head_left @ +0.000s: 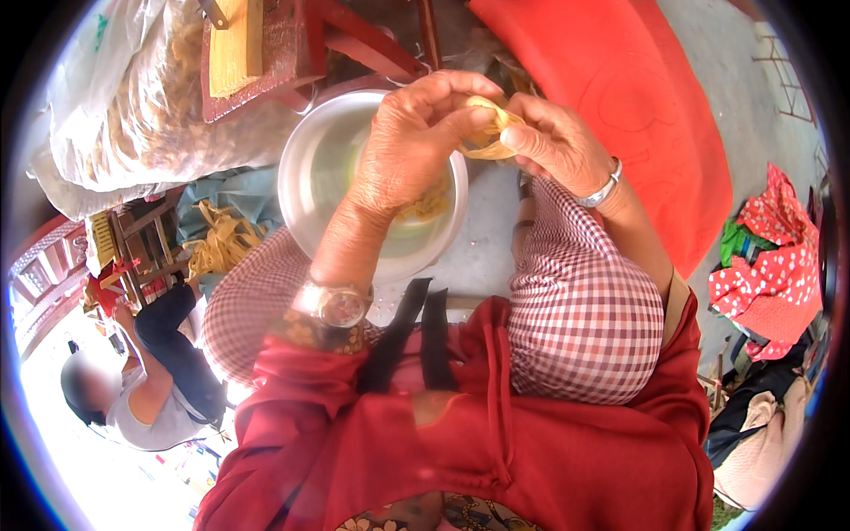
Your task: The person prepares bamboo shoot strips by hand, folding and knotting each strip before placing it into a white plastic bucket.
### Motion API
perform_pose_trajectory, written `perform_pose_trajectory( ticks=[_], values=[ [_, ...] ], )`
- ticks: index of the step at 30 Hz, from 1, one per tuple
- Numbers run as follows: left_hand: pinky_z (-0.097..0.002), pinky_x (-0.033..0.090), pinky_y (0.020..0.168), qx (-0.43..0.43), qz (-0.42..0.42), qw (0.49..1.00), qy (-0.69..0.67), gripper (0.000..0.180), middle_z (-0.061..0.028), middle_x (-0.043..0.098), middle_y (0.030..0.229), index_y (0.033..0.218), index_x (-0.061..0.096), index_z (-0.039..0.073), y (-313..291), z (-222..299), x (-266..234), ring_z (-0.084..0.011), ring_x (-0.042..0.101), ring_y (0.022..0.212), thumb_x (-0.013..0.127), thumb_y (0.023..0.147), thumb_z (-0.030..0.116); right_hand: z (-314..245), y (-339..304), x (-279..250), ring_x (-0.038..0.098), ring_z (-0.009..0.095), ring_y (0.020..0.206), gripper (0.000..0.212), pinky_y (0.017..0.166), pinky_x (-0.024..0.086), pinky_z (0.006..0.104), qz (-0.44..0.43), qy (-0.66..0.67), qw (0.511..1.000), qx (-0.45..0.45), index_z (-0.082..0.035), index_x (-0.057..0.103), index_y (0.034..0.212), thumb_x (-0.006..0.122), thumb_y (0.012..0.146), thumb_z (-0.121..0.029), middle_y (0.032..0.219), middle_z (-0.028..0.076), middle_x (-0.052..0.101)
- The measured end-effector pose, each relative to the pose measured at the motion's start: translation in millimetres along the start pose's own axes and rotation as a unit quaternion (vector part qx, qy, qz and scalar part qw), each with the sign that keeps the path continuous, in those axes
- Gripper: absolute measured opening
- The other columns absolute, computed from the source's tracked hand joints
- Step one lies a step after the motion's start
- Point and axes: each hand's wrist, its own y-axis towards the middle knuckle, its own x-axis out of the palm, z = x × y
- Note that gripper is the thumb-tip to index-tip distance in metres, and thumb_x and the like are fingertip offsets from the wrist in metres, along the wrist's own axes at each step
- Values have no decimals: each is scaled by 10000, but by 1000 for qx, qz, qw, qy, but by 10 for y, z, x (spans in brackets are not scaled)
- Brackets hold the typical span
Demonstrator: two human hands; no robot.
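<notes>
Both hands are raised together above the right rim of a pale round basin (297, 190). Between them they hold a yellow strip (483, 152), thin and leaf-like, bent into a small loop. My left hand (403, 146) pinches its left side between thumb and fingers. On the right side, my right hand (558, 146) grips it with the thumb on top and the fingers curled behind. Inside the basin lie a few yellow pieces (429, 208), partly hidden by my left forearm. A bundle of similar yellow strips (221, 243) rests on blue-grey cloth to the left.
A clear plastic bag (133, 133) bulges with brownish contents at the far left. Beyond the basin stands a dark red wooden bench (283, 53). A red sheet (637, 106) spreads at the far right, near a red dotted cloth (770, 274). Another person (164, 403) sits at left.
</notes>
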Motion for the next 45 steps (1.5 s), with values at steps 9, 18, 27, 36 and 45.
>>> perform_pose_trajectory(
  ticks=[9,18,27,36,45],
  values=[
    [-257,429,887,-38,-18,997,-61,232,-52,581,1121,1120,569,54,-21,-38,61,-121,544,1012,516,895,67,-63,-44,7,508,101,590,476,496,414,215,12,71,997,17,12,555,1033,432,913,-431,837,46,597],
    [-316,364,967,114,-9,981,159,286,-177,477,1223,1145,561,11,23,-339,117,-227,431,1161,473,893,112,166,-12,107,498,110,506,417,432,404,208,51,254,965,38,13,550,944,387,953,-371,705,54,554],
    [-322,399,931,5,11,992,128,527,-200,496,1228,1192,502,-35,73,-331,167,-224,508,1078,440,927,416,203,77,79,530,108,554,345,463,414,205,38,164,985,48,-13,537,942,434,947,-342,713,44,551],
    [-328,496,804,-91,-5,978,-186,470,-108,592,984,1157,524,-23,56,-315,129,-192,588,856,408,946,380,357,169,129,530,90,836,331,698,438,218,199,99,975,-14,-12,563,937,597,865,-334,832,45,590],
    [-413,538,771,-132,-15,897,-421,401,-84,508,862,1043,549,-53,63,-259,4,-180,520,734,422,948,315,339,-132,-85,460,18,622,130,534,366,177,116,126,985,23,-37,596,724,657,825,-91,678,-45,550]
  ],
)
